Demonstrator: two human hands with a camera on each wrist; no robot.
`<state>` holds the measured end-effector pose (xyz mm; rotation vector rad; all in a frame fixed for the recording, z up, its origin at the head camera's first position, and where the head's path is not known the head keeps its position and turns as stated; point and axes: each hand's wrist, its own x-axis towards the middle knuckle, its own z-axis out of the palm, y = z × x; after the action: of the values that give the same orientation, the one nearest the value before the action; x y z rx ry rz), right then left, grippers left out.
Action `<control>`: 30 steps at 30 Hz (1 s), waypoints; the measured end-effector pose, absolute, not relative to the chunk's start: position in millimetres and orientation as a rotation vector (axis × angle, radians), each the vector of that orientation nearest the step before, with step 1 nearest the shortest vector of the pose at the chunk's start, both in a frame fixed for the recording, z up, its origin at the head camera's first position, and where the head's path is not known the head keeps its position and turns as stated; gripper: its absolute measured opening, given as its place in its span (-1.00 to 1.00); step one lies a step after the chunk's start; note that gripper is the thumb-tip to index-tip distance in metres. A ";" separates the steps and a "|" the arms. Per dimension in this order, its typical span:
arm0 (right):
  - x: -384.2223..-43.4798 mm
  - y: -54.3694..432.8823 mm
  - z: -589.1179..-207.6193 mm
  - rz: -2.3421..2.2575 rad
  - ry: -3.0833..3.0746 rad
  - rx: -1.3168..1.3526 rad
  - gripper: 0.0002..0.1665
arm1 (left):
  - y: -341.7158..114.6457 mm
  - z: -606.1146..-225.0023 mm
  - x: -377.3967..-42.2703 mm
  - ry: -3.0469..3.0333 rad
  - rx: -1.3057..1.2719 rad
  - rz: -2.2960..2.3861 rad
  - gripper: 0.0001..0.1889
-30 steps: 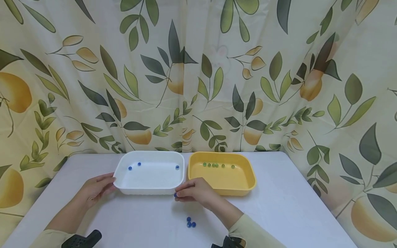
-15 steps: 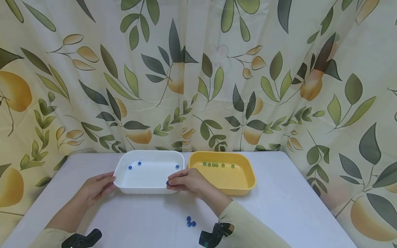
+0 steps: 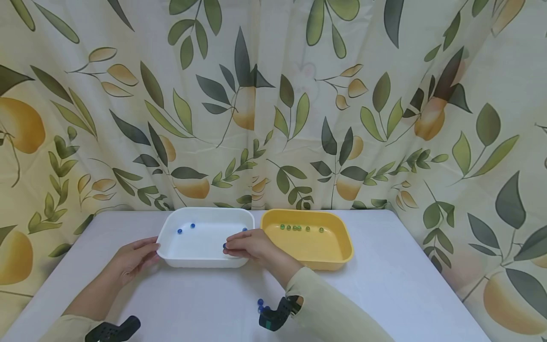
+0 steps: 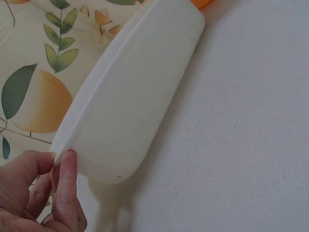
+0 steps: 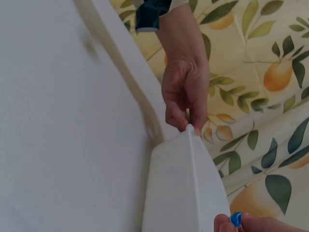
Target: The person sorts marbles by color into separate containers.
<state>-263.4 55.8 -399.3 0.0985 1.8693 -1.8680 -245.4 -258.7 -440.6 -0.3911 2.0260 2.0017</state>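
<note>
My left hand [image 3: 134,259] pinches the left end of the white tray [image 3: 201,263] by its rim; in the left wrist view thumb and fingers close on the tray's edge. Over the tray's right front part, my right hand [image 3: 252,244] pinches a blue marble [image 5: 236,219] between thumb and fingertips. Inside the white tray lie two blue marbles [image 3: 193,226] toward the left. Another blue marble [image 3: 245,229] at the right is partly covered by the right hand. On the table in front, a few blue marbles [image 3: 260,302] sit partly behind the right wrist's black camera.
A yellow tray [image 3: 329,264] with several green marbles [image 3: 295,228] in a row stands just right of the white tray. The white-covered table [image 3: 384,294] runs back to a curtain [image 3: 273,104] printed with leaves and fruit.
My right hand has moved up and left with the blue marble, from the white tray's front right corner to over its inside. The left hand has stayed on the rim.
</note>
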 end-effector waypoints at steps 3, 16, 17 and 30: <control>-265.8 54.8 -403.4 -1.862 1.882 0.131 -0.62 | -258.1 -441.0 -245.0 2.013 -0.396 2.010 -0.33; -274.3 49.0 -406.9 -1.857 1.892 0.215 -0.63 | -258.0 -441.3 -244.8 2.012 -0.388 2.003 -0.33; -274.6 48.6 -406.8 -1.848 1.898 0.219 -0.64 | -258.1 -441.6 -244.8 2.013 -0.390 2.002 -0.34; -282.4 43.4 -409.9 -1.905 1.870 0.296 -0.64 | -260.0 -442.6 -246.2 1.998 -0.405 2.004 -0.36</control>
<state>-282.4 43.4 -409.9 0.2963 1.8704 -1.9049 -246.2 -260.0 -442.6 -0.4045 1.9983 2.0040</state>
